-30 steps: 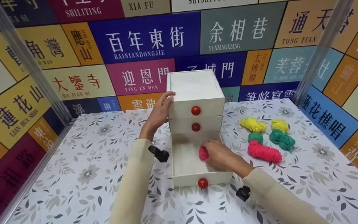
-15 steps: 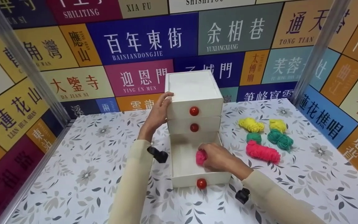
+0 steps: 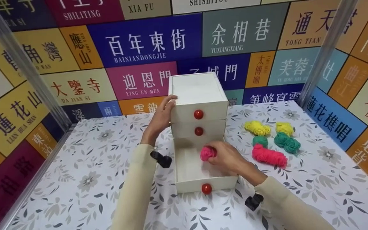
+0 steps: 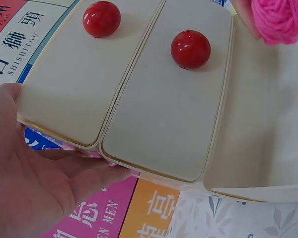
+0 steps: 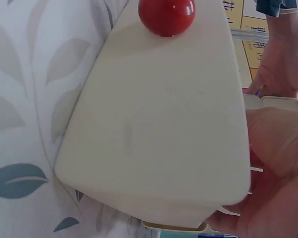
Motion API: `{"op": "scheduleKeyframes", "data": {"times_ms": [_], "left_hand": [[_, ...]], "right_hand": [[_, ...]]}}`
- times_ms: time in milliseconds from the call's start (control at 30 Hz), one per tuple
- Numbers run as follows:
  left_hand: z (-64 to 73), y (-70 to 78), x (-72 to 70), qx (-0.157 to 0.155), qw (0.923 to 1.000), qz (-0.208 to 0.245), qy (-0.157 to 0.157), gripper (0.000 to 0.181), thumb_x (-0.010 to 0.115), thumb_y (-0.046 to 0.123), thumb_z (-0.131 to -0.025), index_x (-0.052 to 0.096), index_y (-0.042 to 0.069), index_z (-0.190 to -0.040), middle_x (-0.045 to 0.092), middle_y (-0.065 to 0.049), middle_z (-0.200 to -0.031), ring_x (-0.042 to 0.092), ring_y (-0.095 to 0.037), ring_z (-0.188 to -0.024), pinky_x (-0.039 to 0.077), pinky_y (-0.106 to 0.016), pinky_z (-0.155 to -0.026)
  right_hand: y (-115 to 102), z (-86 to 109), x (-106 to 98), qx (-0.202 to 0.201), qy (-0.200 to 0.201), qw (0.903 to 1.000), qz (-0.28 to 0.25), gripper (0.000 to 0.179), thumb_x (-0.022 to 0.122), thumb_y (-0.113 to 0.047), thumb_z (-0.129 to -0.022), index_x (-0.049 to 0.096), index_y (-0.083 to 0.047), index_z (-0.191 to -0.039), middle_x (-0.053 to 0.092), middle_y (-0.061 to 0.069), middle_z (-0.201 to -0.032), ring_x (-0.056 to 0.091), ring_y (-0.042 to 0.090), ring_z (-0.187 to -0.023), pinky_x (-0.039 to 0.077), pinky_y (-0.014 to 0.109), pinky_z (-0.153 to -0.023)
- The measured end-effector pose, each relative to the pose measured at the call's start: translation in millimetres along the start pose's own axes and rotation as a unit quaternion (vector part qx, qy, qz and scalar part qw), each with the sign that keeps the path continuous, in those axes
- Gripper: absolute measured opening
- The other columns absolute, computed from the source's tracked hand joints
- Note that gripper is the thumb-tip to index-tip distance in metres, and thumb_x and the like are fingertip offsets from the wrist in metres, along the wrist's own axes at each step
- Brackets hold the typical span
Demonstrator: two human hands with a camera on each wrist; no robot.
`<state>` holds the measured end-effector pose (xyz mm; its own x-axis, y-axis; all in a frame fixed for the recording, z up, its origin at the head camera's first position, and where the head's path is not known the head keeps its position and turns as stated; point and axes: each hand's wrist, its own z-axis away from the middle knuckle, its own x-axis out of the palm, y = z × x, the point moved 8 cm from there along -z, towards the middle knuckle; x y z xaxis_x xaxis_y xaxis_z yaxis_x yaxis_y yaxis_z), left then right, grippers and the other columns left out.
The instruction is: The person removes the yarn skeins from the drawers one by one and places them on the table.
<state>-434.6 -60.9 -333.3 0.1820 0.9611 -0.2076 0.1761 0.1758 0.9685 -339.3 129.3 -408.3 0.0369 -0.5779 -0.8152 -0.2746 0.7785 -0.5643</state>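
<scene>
A white cabinet (image 3: 200,88) of stacked drawers with red knobs stands on the table. Its bottom drawer (image 3: 190,187) is pulled out, while the two above are closed. My left hand (image 3: 160,116) lies against the cabinet's upper left side; in the left wrist view its fingers (image 4: 97,181) run along the side wall. Over the inside of the pulled-out drawer, my right hand (image 3: 228,157) pinches a pink ball of yarn (image 3: 207,154). That yarn ball (image 4: 280,20) also appears at the top of the left wrist view. In the right wrist view the drawer front (image 5: 159,119) hides the fingertips.
Right of the cabinet lie more yarn bundles: two yellow ones (image 3: 256,127), several green balls (image 3: 291,144) and a long pink skein (image 3: 269,156). A floral cloth (image 3: 88,179) covers the table. A signboard-patterned wall (image 3: 149,41) and clear posts (image 3: 324,60) stand behind.
My right hand has lifted slightly with the pink yarn ball, toward the back of the drawer. The left hand has kept its place on the cabinet. The view has shifted a little.
</scene>
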Motion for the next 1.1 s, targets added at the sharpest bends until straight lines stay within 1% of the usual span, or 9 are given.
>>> {"op": "scheduleKeyframes", "data": {"times_ms": [167, 367, 433, 533, 667, 867, 967, 1100], "left_hand": [[0.7, 0.3, -0.9, 0.003, 1.0000, -0.007, 0.001, 0.036, 0.034, 0.032, -0.109, 0.046, 0.023, -0.142, 0.046, -0.019, -0.144, 0.058, -0.038, -0.120, 0.051, -0.060, -0.101], [1.0, 0.4, -1.1, 0.007, 0.9999, -0.008, 0.000, 0.036, 0.034, 0.033, -0.109, 0.045, 0.023, -0.142, 0.046, -0.018, -0.145, 0.057, -0.039, -0.120, 0.051, -0.060, -0.100], [0.9, 0.5, -0.6, 0.006, 1.0000, -0.005, -0.003, 0.037, 0.034, 0.033, -0.109, 0.045, 0.022, -0.142, 0.046, -0.019, -0.145, 0.057, -0.039, -0.120, 0.051, -0.060, -0.100], [0.4, 0.1, -0.2, 0.004, 1.0000, -0.001, -0.003, 0.036, 0.034, 0.033, -0.109, 0.045, 0.022, -0.142, 0.046, -0.019, -0.145, 0.057, -0.038, -0.119, 0.051, -0.060, -0.100], [0.1, -0.1, -0.3, 0.003, 1.0000, -0.003, -0.001, 0.036, 0.035, 0.033, -0.109, 0.045, 0.022, -0.142, 0.046, -0.019, -0.143, 0.058, -0.037, -0.118, 0.051, -0.061, -0.100], [-0.7, -1.2, -0.3, 0.003, 1.0000, -0.003, -0.002, 0.037, 0.033, 0.033, -0.109, 0.044, 0.022, -0.142, 0.049, -0.020, -0.139, 0.060, -0.035, -0.112, 0.054, -0.056, -0.096], [-0.5, -1.8, -0.6, -0.004, 1.0000, -0.003, 0.000, 0.036, 0.033, 0.034, -0.109, 0.044, 0.024, -0.142, 0.048, -0.019, -0.141, 0.059, -0.035, -0.115, 0.054, -0.056, -0.097], [-0.2, -1.6, 0.8, -0.006, 1.0000, -0.005, -0.002, 0.037, 0.033, 0.034, -0.109, 0.044, 0.024, -0.142, 0.046, -0.018, -0.144, 0.057, -0.036, -0.119, 0.052, -0.059, -0.100]], "right_hand": [[-1.2, 4.8, -7.1, -0.015, 0.012, 0.9998, -0.008, 0.043, 0.081, -0.003, -0.077, 0.070, -0.003, -0.119, 0.071, 0.015, -0.110, 0.064, 0.027, -0.100, 0.055, 0.047, -0.092], [-0.6, 9.8, -16.0, -0.009, 0.014, 0.9997, -0.017, 0.044, 0.079, -0.004, -0.079, 0.069, -0.003, -0.121, 0.070, 0.015, -0.110, 0.064, 0.027, -0.099, 0.056, 0.045, -0.089], [0.0, 11.5, -19.2, 0.000, 0.012, 0.9996, -0.023, 0.044, 0.078, -0.004, -0.080, 0.068, -0.004, -0.123, 0.069, 0.014, -0.111, 0.063, 0.026, -0.099, 0.057, 0.044, -0.088], [0.9, 14.6, -24.7, 0.004, 0.012, 0.9995, -0.028, 0.044, 0.078, -0.005, -0.081, 0.068, -0.006, -0.124, 0.069, 0.013, -0.113, 0.062, 0.026, -0.100, 0.058, 0.043, -0.088], [2.4, 18.7, -33.6, -0.006, 0.022, 0.9994, -0.027, 0.045, 0.077, -0.005, -0.082, 0.067, -0.006, -0.126, 0.068, 0.015, -0.117, 0.062, 0.027, -0.101, 0.058, 0.044, -0.089], [11.3, 22.7, -46.6, -0.010, 0.040, 0.9990, -0.014, 0.048, 0.076, -0.003, -0.081, 0.066, -0.004, -0.128, 0.068, 0.019, -0.119, 0.064, 0.030, -0.102, 0.057, 0.046, -0.089], [16.7, 23.7, -51.5, -0.009, 0.045, 0.9989, -0.008, 0.049, 0.076, -0.003, -0.081, 0.066, -0.003, -0.128, 0.068, 0.020, -0.119, 0.064, 0.031, -0.102, 0.058, 0.047, -0.087], [25.9, 26.7, -57.1, -0.004, 0.051, 0.9987, -0.002, 0.051, 0.075, -0.004, -0.081, 0.064, -0.004, -0.131, 0.067, 0.021, -0.122, 0.065, 0.033, -0.104, 0.058, 0.047, -0.087]]}}
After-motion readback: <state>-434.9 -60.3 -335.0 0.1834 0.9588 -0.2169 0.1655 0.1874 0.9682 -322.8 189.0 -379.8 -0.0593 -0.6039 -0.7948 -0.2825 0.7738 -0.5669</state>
